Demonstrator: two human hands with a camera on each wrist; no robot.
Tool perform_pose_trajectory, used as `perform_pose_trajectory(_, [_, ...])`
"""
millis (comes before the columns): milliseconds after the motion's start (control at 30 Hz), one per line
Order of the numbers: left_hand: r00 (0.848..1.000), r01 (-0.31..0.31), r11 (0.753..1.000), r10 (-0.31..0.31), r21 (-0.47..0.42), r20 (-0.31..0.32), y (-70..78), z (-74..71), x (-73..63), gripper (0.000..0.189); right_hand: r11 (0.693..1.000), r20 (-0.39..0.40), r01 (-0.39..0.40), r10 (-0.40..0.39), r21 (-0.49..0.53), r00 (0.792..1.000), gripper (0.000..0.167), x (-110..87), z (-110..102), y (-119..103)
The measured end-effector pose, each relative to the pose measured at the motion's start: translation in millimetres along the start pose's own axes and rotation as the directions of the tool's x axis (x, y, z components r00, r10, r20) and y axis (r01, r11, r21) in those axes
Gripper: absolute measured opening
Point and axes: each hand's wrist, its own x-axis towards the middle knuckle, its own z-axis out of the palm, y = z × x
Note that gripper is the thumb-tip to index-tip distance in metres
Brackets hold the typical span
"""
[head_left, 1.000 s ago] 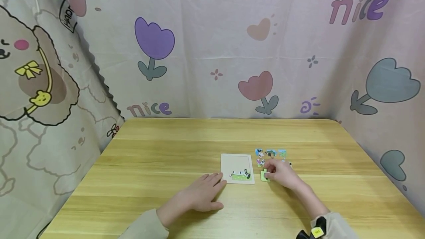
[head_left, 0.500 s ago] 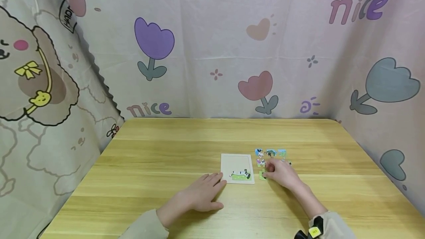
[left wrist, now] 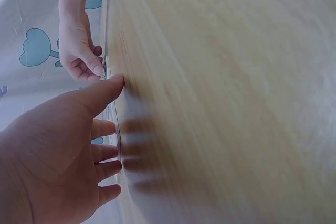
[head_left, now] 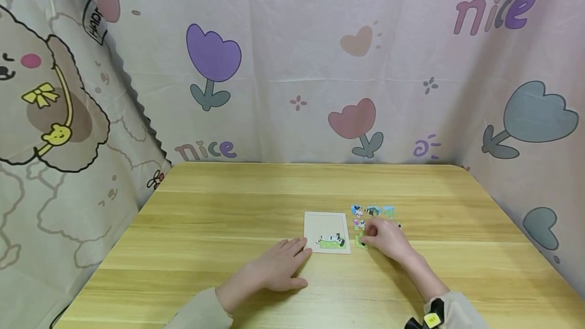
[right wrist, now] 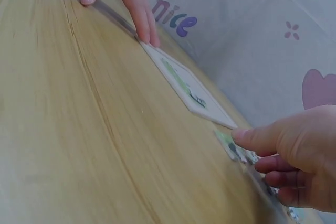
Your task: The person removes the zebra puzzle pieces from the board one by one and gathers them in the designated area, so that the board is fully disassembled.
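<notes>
A pale puzzle board (head_left: 320, 223) lies flat on the table, with a black-and-white animal picture on a green strip (head_left: 332, 242) of joined pieces at its lower right. My left hand (head_left: 280, 264) is spread out, its fingertips resting at the board's lower left corner. Just right of the board, my right hand (head_left: 389, 239) holds a green puzzle piece (head_left: 359, 242) between thumb and fingers, low at the tabletop. In the right wrist view the thumb covers part of that green piece (right wrist: 224, 139), close to the board's corner.
Several loose puzzle pieces (head_left: 374, 210) lie in rows behind the right hand, some hidden under it. The wooden table (head_left: 219, 202) reaches back to a printed curtain (head_left: 274, 65). A black wrist strap (head_left: 436, 314) sits on the right sleeve.
My right hand has slid the green puzzle piece a little to the left, nearer the board's right edge. The left hand and the board have stayed in place.
</notes>
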Motion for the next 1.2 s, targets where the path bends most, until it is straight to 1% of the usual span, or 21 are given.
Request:
perform_pose_trajectory(167, [1.0,-0.005,1.0,0.005,-0.006,-0.002,-0.8,0.3,-0.1,0.069,0.996,-0.013,0.051,-0.05,0.079,0.999,0.017,3.0,3.2,-10.4])
perform_pose_trajectory(267, [1.0,-0.007,1.0,0.007,-0.006,-0.002,-0.8,0.2,-0.2,0.069,0.988,0.005,0.075,-0.076,0.135,0.997,0.016,5.7,6.1,-19.8])
perform_pose_trajectory(367, [1.0,-0.014,1.0,0.014,0.008,-0.006,-0.2,0.0,0.2,0.069,0.978,0.042,0.106,-0.116,0.182,0.992,0.014,9.0,10.1,-29.8])
perform_pose_trajectory(500, [1.0,-0.02,0.999,0.02,0.026,-0.007,0.9,-0.4,1.2,0.07,0.963,0.088,0.141,-0.165,0.229,0.982,0.019,13.0,17.3,-42.7])
perform_pose_trajectory(600, [1.0,-0.019,0.999,0.019,0.03,-0.003,1.5,-0.2,2.0,0.071,0.952,0.104,0.181,-0.212,0.245,0.972,0.022,15.5,23.6,-50.3])
perform_pose_trajectory(700, [1.0,-0.02,0.999,0.02,0.035,0.001,2.1,-0.1,2.4,0.071,0.948,0.114,0.217,-0.249,0.232,0.962,0.023,16.7,30.0,-55.2])
perform_pose_trajectory(767, [1.0,-0.023,0.999,0.023,0.037,0.002,2.8,-0.3,2.4,0.071,0.955,0.118,0.226,-0.251,0.192,0.961,0.025,16.2,33.6,-57.2])
perform_pose_trajectory(900, [1.0,-0.026,0.999,0.026,0.039,-0.002,3.3,-0.7,2.3,0.071,0.972,0.135,0.202,-0.218,0.122,0.967,0.026,14.0,37.3,-59.3])
perform_pose_trajectory(1033, [1.0,-0.021,0.999,0.021,0.038,0.002,3.4,-0.9,1.7,0.071,0.977,0.166,0.173,-0.192,0.121,0.967,0.023,13.4,37.4,-61.5])
perform_pose_trajectory(1200, [1.0,-0.017,0.999,0.017,0.034,0.01,3.7,-0.6,1.3,0.071,0.978,0.194,0.159,-0.183,0.132,0.964,0.021,15.0,36.8,-62.6])
